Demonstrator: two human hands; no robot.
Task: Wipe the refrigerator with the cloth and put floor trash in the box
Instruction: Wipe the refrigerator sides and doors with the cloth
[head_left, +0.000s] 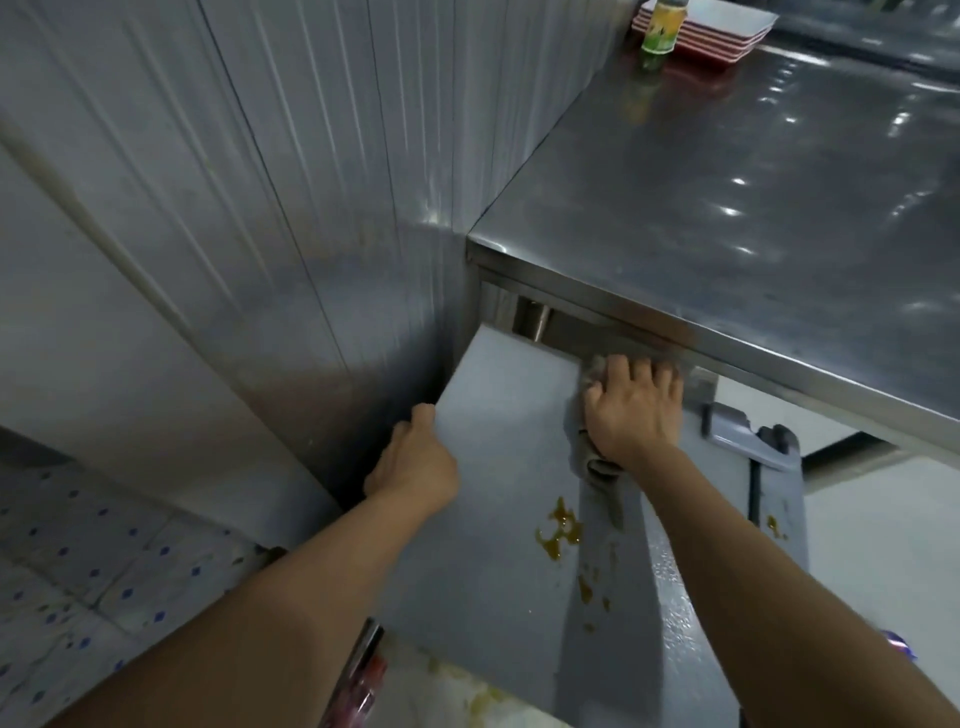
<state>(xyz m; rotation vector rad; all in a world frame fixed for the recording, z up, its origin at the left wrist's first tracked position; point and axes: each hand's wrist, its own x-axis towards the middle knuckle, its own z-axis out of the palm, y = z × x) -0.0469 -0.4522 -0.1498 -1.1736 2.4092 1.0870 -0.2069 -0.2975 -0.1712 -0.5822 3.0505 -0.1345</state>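
We look down at a grey refrigerator door (509, 467) swung open beneath a steel table (753, 208). Our left hand (410, 467) steadies the door, its grip curled round the far edge. Our right hand (631, 405) presses a crumpled cloth (597, 457) flat against the door's top, fingers spread over it. Amber stains (561, 530) sit lower down, untouched. To wipe well, we judge we should keep the door braced and draw the cloth down firmly through those stains.
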